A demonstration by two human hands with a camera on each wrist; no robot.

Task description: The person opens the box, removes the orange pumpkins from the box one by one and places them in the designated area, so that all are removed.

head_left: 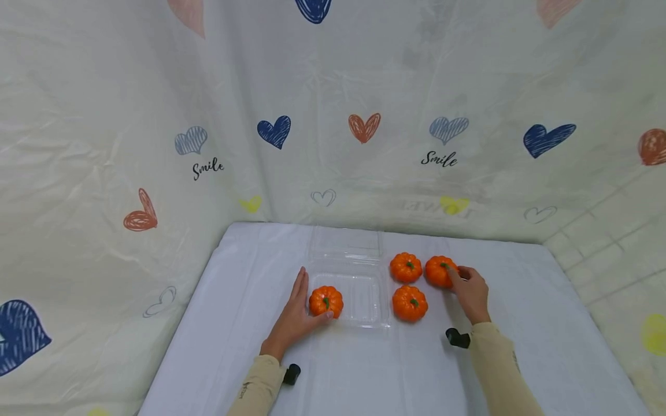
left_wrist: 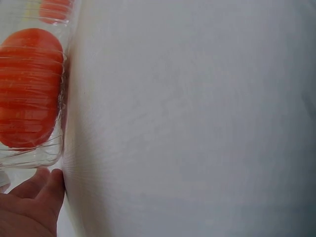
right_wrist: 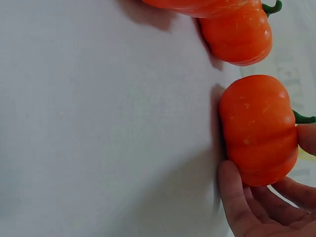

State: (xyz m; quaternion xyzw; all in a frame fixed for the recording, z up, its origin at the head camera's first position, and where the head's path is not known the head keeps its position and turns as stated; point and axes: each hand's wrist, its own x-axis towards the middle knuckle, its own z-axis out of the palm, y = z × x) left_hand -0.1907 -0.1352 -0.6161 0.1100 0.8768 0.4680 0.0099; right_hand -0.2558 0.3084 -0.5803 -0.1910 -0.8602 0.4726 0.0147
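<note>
A clear plastic clamshell box (head_left: pixel 364 300) lies with its lid (head_left: pixel 346 244) folded back on the white table. One small orange pumpkin (head_left: pixel 326 301) sits in its left part. My left hand (head_left: pixel 294 321) rests against the box's left side, fingers straight, thumb by the front edge; the left wrist view shows fingertips (left_wrist: pixel 57 178) at the box wall. At the right, my right hand (head_left: pixel 472 294) grips another pumpkin (head_left: pixel 440 271), its thumb near the green stem and fingers round the side. In the right wrist view this pumpkin (right_wrist: pixel 259 131) appears to touch the cloth.
Two more pumpkins, one at the back (head_left: pixel 406 267) and one in front (head_left: pixel 410 303), stand just right of the box. A white sheet (head_left: pixel 359 156) printed with hearts hangs behind the table. Black wrist devices (head_left: pixel 458 338) project inward from both sleeves.
</note>
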